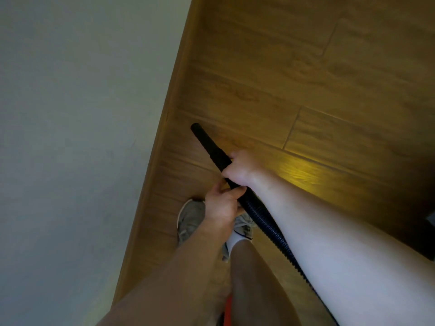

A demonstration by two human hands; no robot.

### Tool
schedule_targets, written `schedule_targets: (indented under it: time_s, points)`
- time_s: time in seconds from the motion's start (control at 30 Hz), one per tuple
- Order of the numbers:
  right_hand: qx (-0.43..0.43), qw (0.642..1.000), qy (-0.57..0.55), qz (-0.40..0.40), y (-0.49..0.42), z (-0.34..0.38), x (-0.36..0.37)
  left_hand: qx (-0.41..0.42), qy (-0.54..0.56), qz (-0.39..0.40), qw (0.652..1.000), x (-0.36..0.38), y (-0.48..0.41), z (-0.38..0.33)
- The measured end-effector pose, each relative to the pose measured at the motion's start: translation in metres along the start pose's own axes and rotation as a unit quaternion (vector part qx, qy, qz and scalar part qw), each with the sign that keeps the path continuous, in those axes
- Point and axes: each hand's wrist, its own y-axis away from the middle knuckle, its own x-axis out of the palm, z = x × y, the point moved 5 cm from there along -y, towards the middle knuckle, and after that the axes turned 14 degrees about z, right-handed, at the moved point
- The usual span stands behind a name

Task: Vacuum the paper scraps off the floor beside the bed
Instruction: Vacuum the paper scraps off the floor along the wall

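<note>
A black vacuum nozzle tube (207,144) points up and to the left over the wooden floor (306,78), its tip near the skirting. My right hand (240,169) grips the tube at its rear end. Just below it, my left hand (221,205) grips the spot where the tube meets the ribbed black hose (270,229), which runs down to the right under my right forearm. No paper scraps show on the floor in view.
A pale wall (82,137) fills the left side, edged by a wooden skirting board (162,149). My grey shoes (190,220) stand on the floor under my hands. A dark object (423,241) sits at the right edge. An orange part (227,311) shows at the bottom.
</note>
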Motion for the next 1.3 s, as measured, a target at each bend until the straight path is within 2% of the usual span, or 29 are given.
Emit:
schedule_targets:
  time_s: [0.17,0.43,0.73,1.3]
  points:
    - [0.012,0.999,0.036,-0.006,0.005,0.002,0.027,0.003,0.034,-0.011,0.999,-0.013,0.009,0.018]
    - [0.003,0.998,0.020,-0.056,0.018,0.008,0.082,-0.010,0.024,-0.022,0.999,-0.050,0.032,0.039]
    - [0.001,0.999,0.004,-0.045,0.029,-0.008,0.130,0.009,0.004,0.022,1.000,-0.090,0.057,0.077]
    - [-0.040,0.998,0.000,-0.038,0.056,-0.059,0.227,0.062,0.058,-0.002,0.996,-0.138,0.098,0.180]
